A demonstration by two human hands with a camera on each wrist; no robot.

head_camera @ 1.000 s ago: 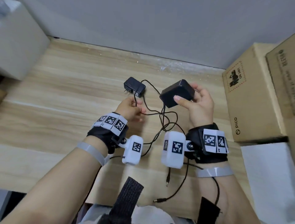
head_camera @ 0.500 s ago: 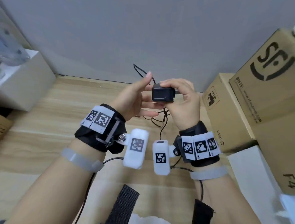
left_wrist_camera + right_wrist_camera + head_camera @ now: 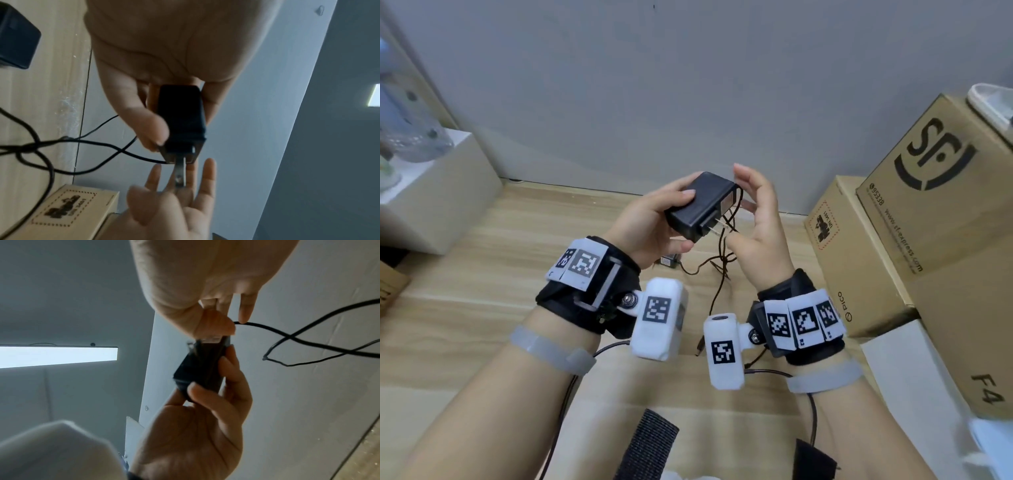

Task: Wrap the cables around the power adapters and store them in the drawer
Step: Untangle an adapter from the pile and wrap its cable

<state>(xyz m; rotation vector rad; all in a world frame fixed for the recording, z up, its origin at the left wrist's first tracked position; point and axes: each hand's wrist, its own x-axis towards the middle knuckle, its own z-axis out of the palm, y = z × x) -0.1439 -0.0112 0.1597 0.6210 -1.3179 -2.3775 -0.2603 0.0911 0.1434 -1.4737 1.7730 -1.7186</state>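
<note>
My left hand (image 3: 650, 222) grips a black power adapter (image 3: 700, 205) above the wooden desk (image 3: 482, 274), thumb on one broad face and fingers curled round the other, prongs (image 3: 717, 230) pointing toward my right hand (image 3: 760, 219); in the right wrist view that hand pinches the thin black cable (image 3: 287, 335) between thumb and fingertips, right at the adapter's end, with its other fingers straight.

The rest of the cable hangs slack to a tangle (image 3: 717, 263) on the desk, where a second adapter (image 3: 669, 260) lies, mostly hidden behind my left hand; no drawer shows in any view.

As I judge it, this is the start of the first wrap; none of the cable looks wound round the body yet, though the far face is hidden; to do it well I would keep the left grip firm on the two broad faces, leaving the narrow sides free for the cable to pass; the right hand should lay each turn snug beside the last, clear of the prongs, letting the cable slide through the pinch under light tension; the knot below may snag and drag the second adapter, so I would shake it loose before pulling hard.

Cardboard boxes (image 3: 866, 253) stand at the right.
</note>
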